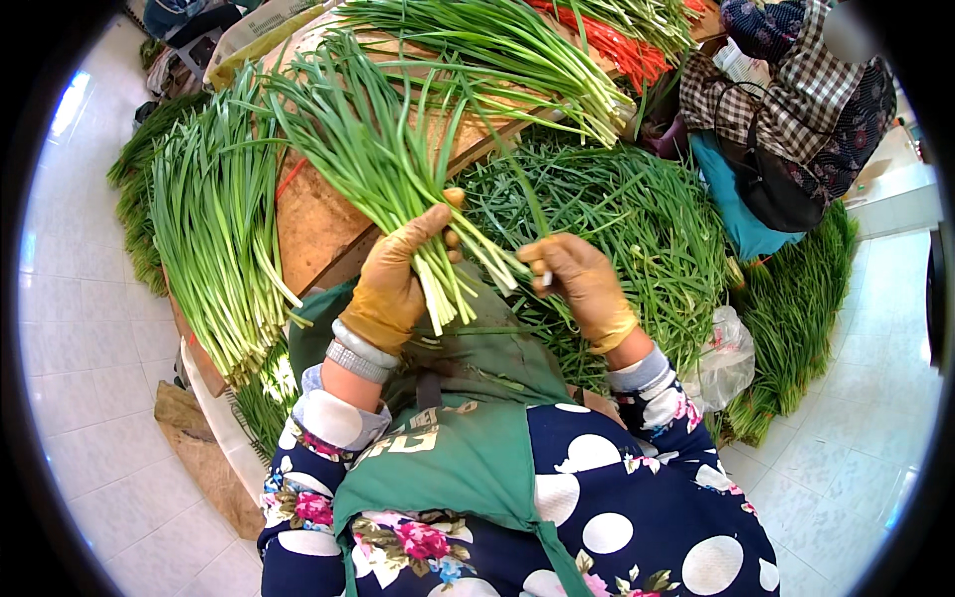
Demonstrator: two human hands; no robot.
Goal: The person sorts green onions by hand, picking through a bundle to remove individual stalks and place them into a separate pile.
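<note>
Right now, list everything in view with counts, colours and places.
Held bunch: one, green, centre
Board: one, brown, centre left
Left pile: one, green, on board
Top piles: two, green, top edge
Leaves: many, green, centre right
Grassy heaps: several, green, both sides
Strings: several, red, top right
Cloth: one, teal, upper right
Plastic bag: one, clear, right
Flat piece: one, brown, lower left
Co-worker: one, checked clothing, upper right
Tiles: many, pale, floor
Apron: one, green, person's front
Left hand: one, ochre glove, around held bunch
Right hand: one, ochre glove, beside it

Bunched green stalks (383, 169), slanting, in left hand (396, 277)
</note>
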